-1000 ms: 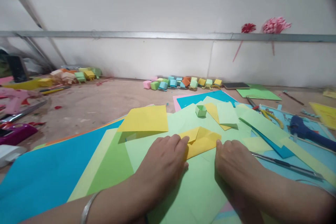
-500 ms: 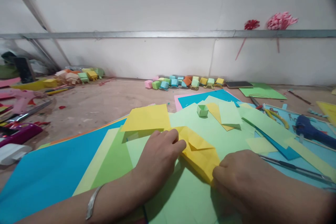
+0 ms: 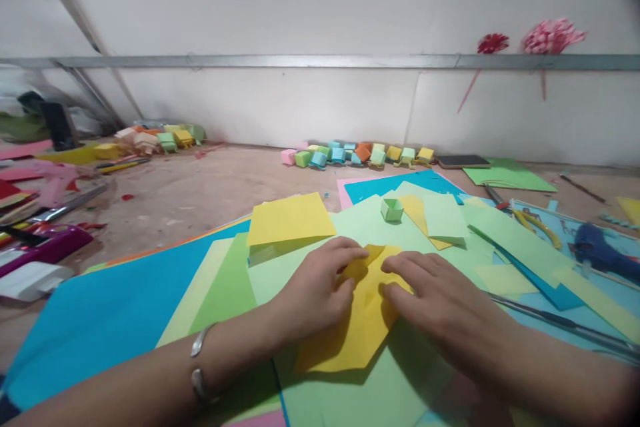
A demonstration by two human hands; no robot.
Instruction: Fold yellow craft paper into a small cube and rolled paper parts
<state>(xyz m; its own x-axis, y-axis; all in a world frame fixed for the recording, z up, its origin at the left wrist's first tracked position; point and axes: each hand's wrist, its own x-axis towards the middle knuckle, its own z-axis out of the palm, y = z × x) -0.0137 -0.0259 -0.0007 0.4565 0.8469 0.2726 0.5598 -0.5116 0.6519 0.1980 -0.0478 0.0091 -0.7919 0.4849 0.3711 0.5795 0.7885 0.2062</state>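
Note:
A creased sheet of yellow paper (image 3: 357, 340) lies partly folded over light green sheets, close in front of me. My left hand (image 3: 320, 283) is on its left side, thumb and fingers bent around a raised fold. From the right, my right hand (image 3: 430, 290) holds the same paper with curved fingers and thumb, fingertips near the middle crease. Both hands hide parts of the folds. Just beyond my left hand rests a flat stack of yellow paper (image 3: 287, 223). A small open green paper box (image 3: 391, 210) sits farther back.
Blue sheets (image 3: 115, 320) spread to the left. Tweezers (image 3: 565, 325), yellow-handled pliers (image 3: 537, 223) and a blue glue gun (image 3: 605, 247) lie right. Several small folded-paper pieces (image 3: 337, 155) line the wall beside a phone (image 3: 464, 161). A pink glue gun (image 3: 53, 180) lies left.
The yellow paper has been turned and brought nearer to me. Both hands have come closer together, from its opposite ends to its middle folds. The view has shifted slightly.

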